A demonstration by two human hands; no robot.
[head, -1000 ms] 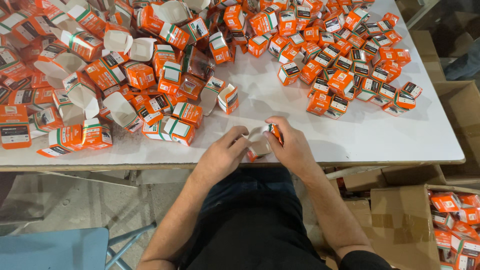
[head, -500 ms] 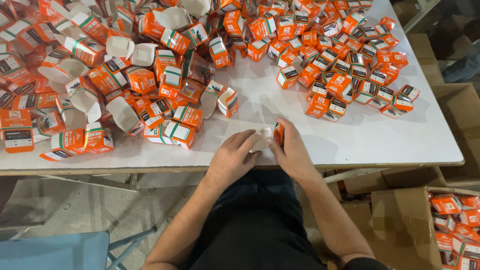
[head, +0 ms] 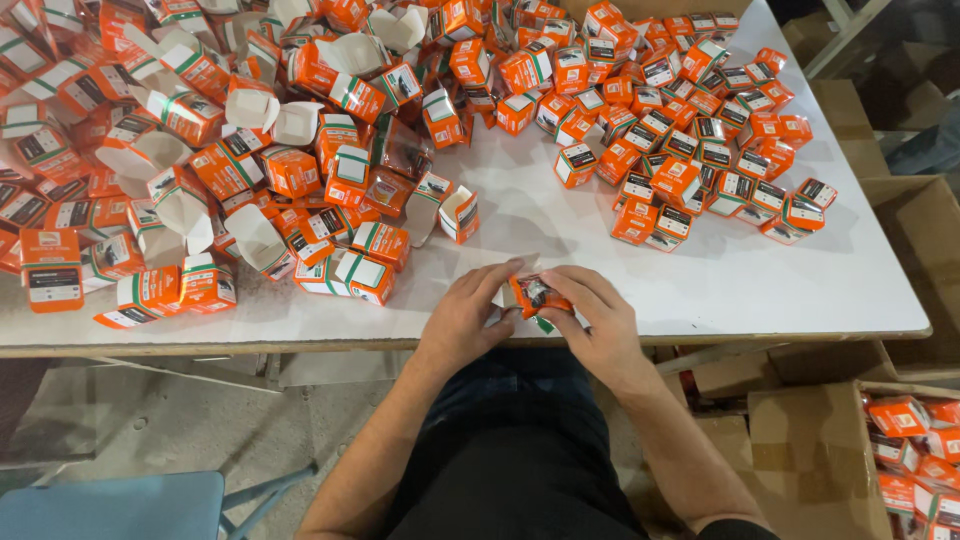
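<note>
At the desk [head: 700, 290] edge, both hands, left [head: 465, 315] and right [head: 595, 320], close their grip around a small orange box [head: 528, 293]; squeezing could crush it.

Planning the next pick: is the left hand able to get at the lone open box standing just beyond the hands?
Probably yes. The left hand is nearest the open box, with bare table between, but it shares the small orange box with the right hand.
</note>
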